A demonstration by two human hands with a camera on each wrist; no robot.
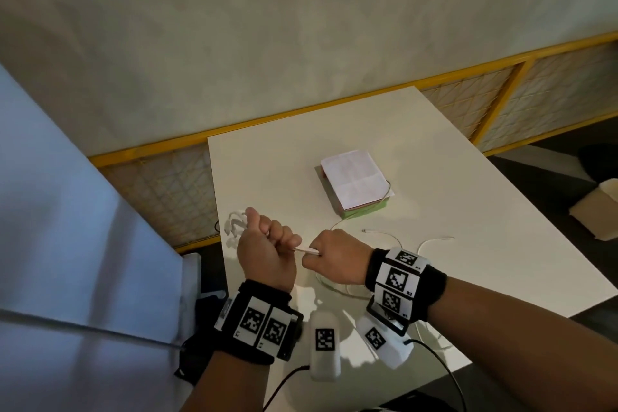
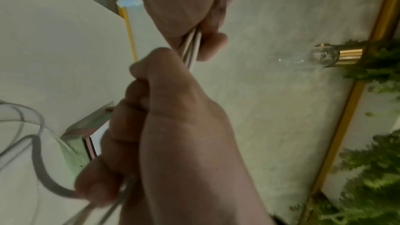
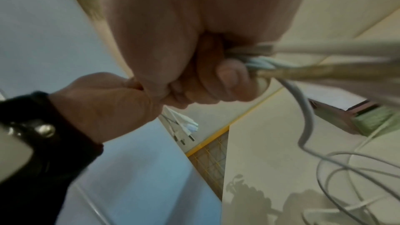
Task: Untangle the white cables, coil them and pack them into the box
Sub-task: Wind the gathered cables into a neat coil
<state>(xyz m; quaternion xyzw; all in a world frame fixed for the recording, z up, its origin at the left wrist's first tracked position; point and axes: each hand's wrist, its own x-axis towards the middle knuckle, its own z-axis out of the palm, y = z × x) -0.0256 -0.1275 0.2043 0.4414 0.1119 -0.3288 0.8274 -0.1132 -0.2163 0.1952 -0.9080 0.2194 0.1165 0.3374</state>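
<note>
Where the white cables (image 1: 306,250) run taut between the two fists, they form a short straight bundle just above the near edge of the worktop (image 1: 434,160). The left hand (image 1: 264,251) has its grip closed tight around one end of the bundle, and the connector plugs (image 1: 235,222) stick out past its far side. The right hand (image 1: 337,261) is curled round the same strands just beside the left, knuckles nearly touching it. From the right fist the slack cable drops to the worktop and lies in loose loops (image 3: 346,174) under and beyond the wrist, with one free end (image 1: 366,230) lying apart on the surface. A thin strand runs on toward the box (image 1: 354,182), which sits farther back on the worktop, closed, with a pale lid and green side. Both wrists wear black bands with printed square markers (image 1: 398,278). A yellow-framed mesh panel (image 1: 501,100) runs behind the worktop.
</note>
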